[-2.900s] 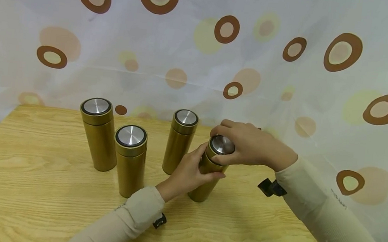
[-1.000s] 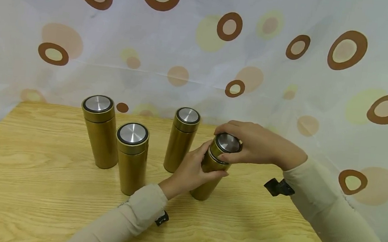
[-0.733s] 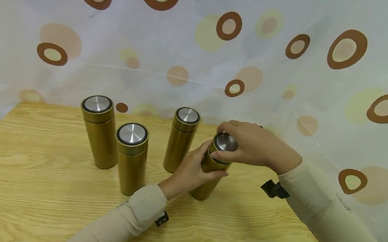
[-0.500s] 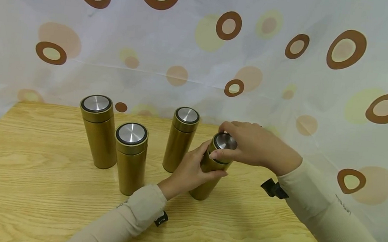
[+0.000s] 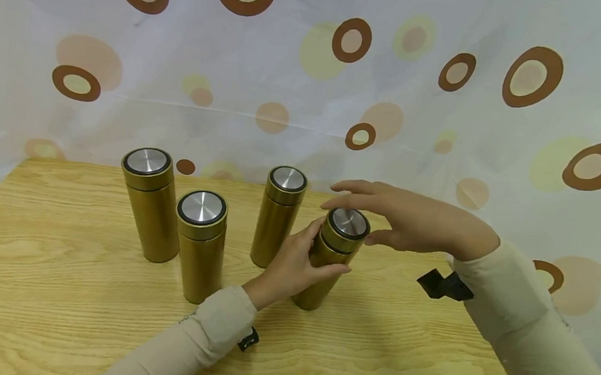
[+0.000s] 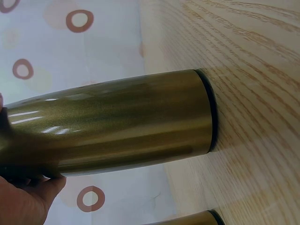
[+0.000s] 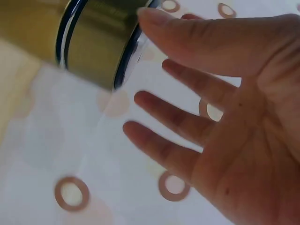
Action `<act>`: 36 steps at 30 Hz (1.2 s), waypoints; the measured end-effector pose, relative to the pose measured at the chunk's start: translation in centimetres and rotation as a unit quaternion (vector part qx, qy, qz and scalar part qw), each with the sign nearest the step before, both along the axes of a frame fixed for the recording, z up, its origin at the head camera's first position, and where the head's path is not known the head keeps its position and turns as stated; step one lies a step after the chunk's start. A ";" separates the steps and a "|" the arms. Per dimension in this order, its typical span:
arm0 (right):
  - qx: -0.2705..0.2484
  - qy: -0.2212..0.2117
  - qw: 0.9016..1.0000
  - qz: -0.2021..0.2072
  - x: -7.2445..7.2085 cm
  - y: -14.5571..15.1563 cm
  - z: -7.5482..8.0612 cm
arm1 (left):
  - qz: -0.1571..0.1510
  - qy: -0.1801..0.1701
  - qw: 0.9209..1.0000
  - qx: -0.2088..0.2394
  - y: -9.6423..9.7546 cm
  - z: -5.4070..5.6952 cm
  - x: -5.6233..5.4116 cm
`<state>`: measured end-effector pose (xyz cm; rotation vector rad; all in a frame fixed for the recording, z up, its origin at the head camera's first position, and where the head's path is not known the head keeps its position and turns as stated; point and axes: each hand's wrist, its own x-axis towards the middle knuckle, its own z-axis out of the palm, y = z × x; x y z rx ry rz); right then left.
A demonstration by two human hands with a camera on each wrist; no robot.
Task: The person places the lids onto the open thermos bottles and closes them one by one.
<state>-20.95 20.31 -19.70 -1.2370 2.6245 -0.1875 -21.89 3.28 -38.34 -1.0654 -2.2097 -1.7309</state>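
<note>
A gold thermos flask (image 5: 314, 293) stands on the table at the right of the group, leaning slightly in the head view. My left hand (image 5: 292, 269) grips its body below the lid; fingers on the far side are hidden. The lid (image 5: 348, 223), gold with a brushed silver top, sits on the flask, and a bright ring shows at its seam in the right wrist view. My right hand (image 5: 417, 221) has its fingers spread around the lid, thumb at the near side. In the right wrist view the fingers (image 7: 173, 117) are apart from the lid; whether the thumb touches is unclear.
Three matching gold flasks stand upright with lids on: one at the back left (image 5: 157, 228), one in front of it (image 5: 202, 268) and one behind my left hand (image 5: 276, 227). The wooden table (image 5: 50, 308) ends at a white patterned curtain (image 5: 183, 49).
My right hand held the lid and turned it in the earlier frames. Now its fingers have straightened off the lid and the hand has shifted right. My left hand keeps its grip.
</note>
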 end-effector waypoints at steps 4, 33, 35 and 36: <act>-0.009 -0.029 0.999 0.019 0.0 0.0 0.2 | -0.001 0.002 1.000 0.000 0.0 0.0 0.0; 0.072 0.072 0.979 -0.177 -0.4 -2.1 -2.0 | 0.002 0.010 1.000 0.003 0.0 -0.3 -0.1; 0.083 0.076 0.975 -0.194 -0.4 -2.2 -2.2 | 0.001 0.010 1.000 0.002 0.0 -0.3 -0.1; 0.088 0.079 0.973 -0.198 -0.3 -2.3 -2.3 | 0.002 0.010 1.000 0.001 0.0 -0.3 -0.1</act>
